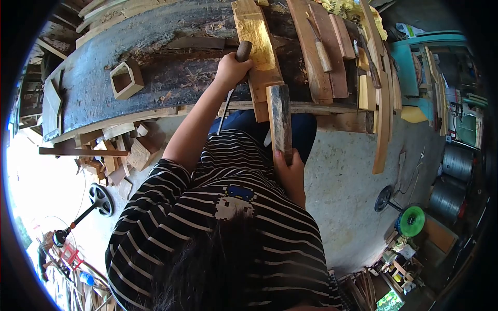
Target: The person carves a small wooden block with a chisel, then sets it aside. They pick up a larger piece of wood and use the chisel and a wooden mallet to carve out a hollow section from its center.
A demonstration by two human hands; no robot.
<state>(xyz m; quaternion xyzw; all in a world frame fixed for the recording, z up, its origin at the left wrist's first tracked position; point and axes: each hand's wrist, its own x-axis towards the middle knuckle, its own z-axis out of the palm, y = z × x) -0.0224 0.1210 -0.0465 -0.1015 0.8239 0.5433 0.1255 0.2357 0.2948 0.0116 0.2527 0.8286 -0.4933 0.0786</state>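
My left hand (234, 71) is wrapped round the dark wooden handle of a chisel (224, 113), whose thin metal blade points back toward my body. Just beside it lies a long wooden board (252, 36) with a pale, yellowish hollow cut in its upper face. The chisel handle overlaps that board's left edge. In my right hand (290, 168) is a rectangular wooden block (280, 115), gripped at its near end, with a dark worn face. Its far end reaches the near end of the hollowed board.
Left on the dark bench (171, 83) stands a small hollow wooden box (126, 80). Boards lie at the right, with a wooden-handled tool (323, 56) on them. Offcuts (116, 150) are heaped below the bench's left edge. A green wheel (411, 221) stands on the floor.
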